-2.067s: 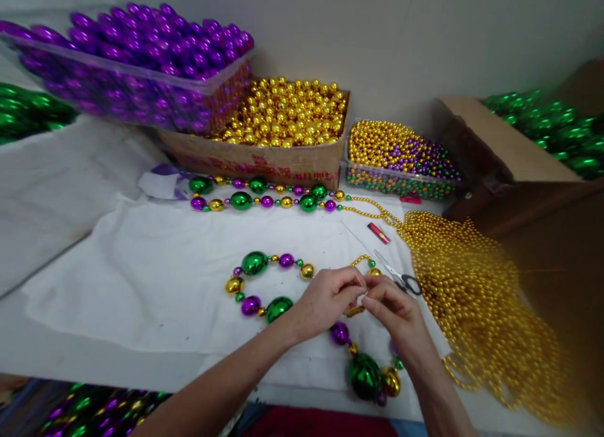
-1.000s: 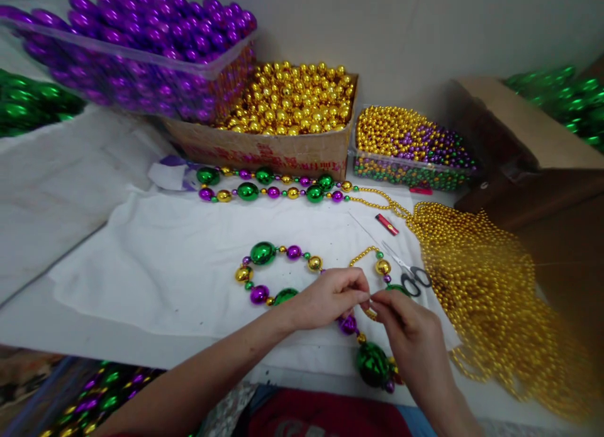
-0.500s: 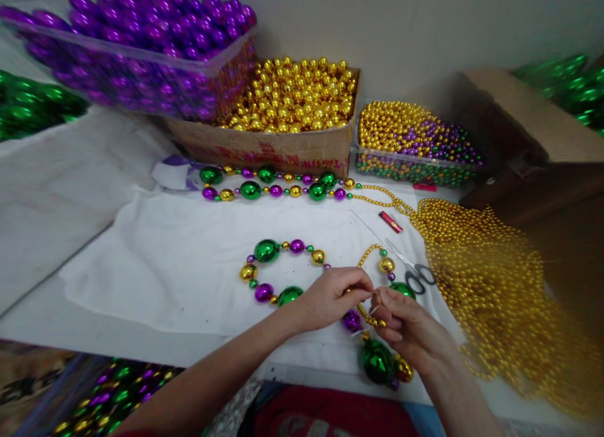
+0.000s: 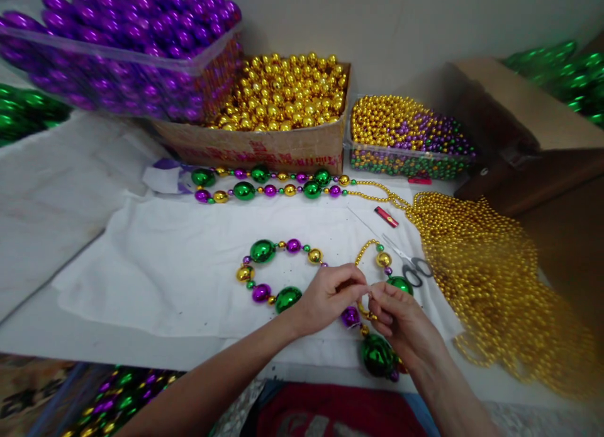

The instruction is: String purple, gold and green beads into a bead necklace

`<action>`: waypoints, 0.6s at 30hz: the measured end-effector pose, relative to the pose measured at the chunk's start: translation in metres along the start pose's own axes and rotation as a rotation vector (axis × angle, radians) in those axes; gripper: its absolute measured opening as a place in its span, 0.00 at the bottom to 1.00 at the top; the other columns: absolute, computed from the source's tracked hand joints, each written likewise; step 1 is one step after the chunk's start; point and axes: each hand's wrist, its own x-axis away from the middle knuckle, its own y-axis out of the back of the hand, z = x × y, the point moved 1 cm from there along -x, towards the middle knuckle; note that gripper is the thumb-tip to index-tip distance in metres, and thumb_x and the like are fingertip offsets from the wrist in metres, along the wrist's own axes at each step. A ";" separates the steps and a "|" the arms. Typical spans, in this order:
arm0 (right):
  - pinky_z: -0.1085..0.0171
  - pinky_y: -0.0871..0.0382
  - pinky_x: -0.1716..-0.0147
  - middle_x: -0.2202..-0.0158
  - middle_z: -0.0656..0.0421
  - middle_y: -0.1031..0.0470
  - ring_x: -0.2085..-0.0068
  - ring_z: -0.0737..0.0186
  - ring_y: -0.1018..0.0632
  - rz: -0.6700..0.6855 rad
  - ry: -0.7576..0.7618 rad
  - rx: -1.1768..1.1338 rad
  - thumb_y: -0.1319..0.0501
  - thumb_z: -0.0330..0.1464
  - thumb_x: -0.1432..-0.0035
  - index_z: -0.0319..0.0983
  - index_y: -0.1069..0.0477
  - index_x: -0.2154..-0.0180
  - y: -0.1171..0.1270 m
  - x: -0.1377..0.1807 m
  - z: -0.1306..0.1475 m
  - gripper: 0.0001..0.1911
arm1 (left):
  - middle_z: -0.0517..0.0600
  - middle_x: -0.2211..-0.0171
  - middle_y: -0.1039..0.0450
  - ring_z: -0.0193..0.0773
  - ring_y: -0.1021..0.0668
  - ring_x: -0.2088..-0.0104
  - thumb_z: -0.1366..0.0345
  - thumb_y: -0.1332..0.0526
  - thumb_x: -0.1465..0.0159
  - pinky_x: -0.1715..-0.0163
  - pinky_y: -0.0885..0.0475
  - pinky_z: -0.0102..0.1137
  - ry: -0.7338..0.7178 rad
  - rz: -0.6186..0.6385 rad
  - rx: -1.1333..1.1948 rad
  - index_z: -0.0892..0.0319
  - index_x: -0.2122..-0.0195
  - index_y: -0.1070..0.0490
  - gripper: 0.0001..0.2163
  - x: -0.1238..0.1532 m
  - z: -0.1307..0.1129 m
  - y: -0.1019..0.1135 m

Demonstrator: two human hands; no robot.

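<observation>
A string of green, purple and gold beads [image 4: 263,251] lies looped on the white cloth, its near part passing under my hands. My left hand [image 4: 330,300] is closed in a pinch at the necklace's thin white string. Fingertip to fingertip with it, my right hand [image 4: 400,317] pinches the same string, and a short run of small gold beads curves beside its fingers. The string itself is mostly hidden between the fingertips. Scissors [image 4: 411,268] with dark handles lie just beyond my right hand, next to a long thin needle [image 4: 361,221] and a red lighter [image 4: 387,216].
A second bead necklace [image 4: 244,191] stretches along the back, joined to a heap of gold bead strands [image 4: 495,286] at right. Behind stand a clear bin [image 4: 117,59] of purple beads, a cardboard box [image 4: 255,148] of gold ones, a tub [image 4: 406,163] of small mixed beads and another carton [image 4: 542,109].
My fingertips have come closer together, and the white string end that showed between them is now hidden. The view has shifted slightly, so the surroundings sit a little further left.
</observation>
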 end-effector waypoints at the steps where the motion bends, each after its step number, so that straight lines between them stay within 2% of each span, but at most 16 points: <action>1: 0.73 0.58 0.87 0.82 0.65 0.39 0.83 0.75 0.49 -0.022 0.050 0.072 0.29 0.41 0.54 0.36 0.33 0.76 -0.001 0.001 -0.001 0.18 | 0.45 0.79 0.32 0.28 0.32 0.80 0.62 0.42 0.37 0.78 0.37 0.24 0.085 -0.017 0.077 0.62 0.70 0.32 0.08 0.000 0.001 -0.001; 3: 0.71 0.54 0.85 0.81 0.65 0.38 0.83 0.73 0.45 -0.103 0.232 0.299 0.33 0.41 0.48 0.38 0.31 0.71 -0.001 0.005 -0.002 0.14 | 0.42 0.82 0.34 0.25 0.35 0.85 0.60 0.42 0.37 0.84 0.40 0.21 0.228 -0.039 0.203 0.61 0.69 0.35 0.09 -0.001 0.003 -0.002; 6: 0.67 0.41 0.76 0.75 0.61 0.33 0.75 0.66 0.33 -0.146 0.635 0.838 0.40 0.34 0.39 0.39 0.29 0.61 0.001 0.012 -0.004 0.06 | 0.39 0.86 0.37 0.24 0.38 0.88 0.57 0.41 0.39 0.88 0.45 0.19 0.367 -0.040 0.279 0.61 0.68 0.36 0.11 -0.002 0.005 -0.003; 9: 0.62 0.40 0.67 0.70 0.55 0.30 0.67 0.60 0.30 -0.066 0.950 1.302 0.47 0.27 0.36 0.37 0.29 0.60 0.005 0.015 -0.010 0.08 | 0.39 0.86 0.37 0.25 0.37 0.89 0.57 0.40 0.40 0.89 0.45 0.19 0.424 -0.019 0.311 0.61 0.68 0.36 0.12 -0.004 0.009 -0.004; 11: 0.60 0.41 0.66 0.70 0.54 0.30 0.66 0.57 0.30 -0.065 1.029 1.429 0.49 0.25 0.35 0.35 0.29 0.59 0.008 0.014 -0.011 0.11 | 0.39 0.86 0.37 0.25 0.36 0.88 0.57 0.40 0.41 0.89 0.44 0.19 0.434 -0.003 0.329 0.61 0.69 0.37 0.12 -0.006 0.011 -0.004; 12: 0.60 0.41 0.66 0.70 0.53 0.31 0.66 0.57 0.31 -0.077 1.020 1.440 0.50 0.25 0.36 0.35 0.28 0.60 0.009 0.013 -0.011 0.11 | 0.39 0.86 0.37 0.25 0.36 0.88 0.57 0.40 0.40 0.89 0.44 0.19 0.438 0.009 0.333 0.61 0.68 0.37 0.12 -0.006 0.012 -0.003; 14: 0.61 0.42 0.67 0.71 0.55 0.31 0.67 0.57 0.31 -0.096 0.892 1.359 0.48 0.27 0.36 0.36 0.28 0.65 0.010 0.009 -0.007 0.10 | 0.40 0.84 0.35 0.25 0.36 0.87 0.57 0.42 0.39 0.88 0.45 0.19 0.439 0.052 0.326 0.60 0.67 0.38 0.11 -0.006 0.013 0.001; 16: 0.63 0.42 0.71 0.74 0.57 0.32 0.71 0.61 0.32 -0.061 0.619 1.107 0.44 0.32 0.39 0.38 0.30 0.70 0.012 0.004 -0.002 0.09 | 0.41 0.80 0.33 0.25 0.35 0.86 0.57 0.43 0.37 0.86 0.44 0.20 0.408 0.129 0.310 0.60 0.63 0.38 0.11 -0.006 0.011 0.006; 18: 0.68 0.48 0.79 0.78 0.61 0.36 0.77 0.67 0.38 0.023 0.271 0.726 0.39 0.38 0.43 0.38 0.32 0.74 0.015 0.000 0.003 0.12 | 0.42 0.76 0.33 0.26 0.33 0.82 0.59 0.43 0.37 0.83 0.41 0.21 0.330 0.222 0.296 0.59 0.59 0.39 0.10 -0.005 0.007 0.011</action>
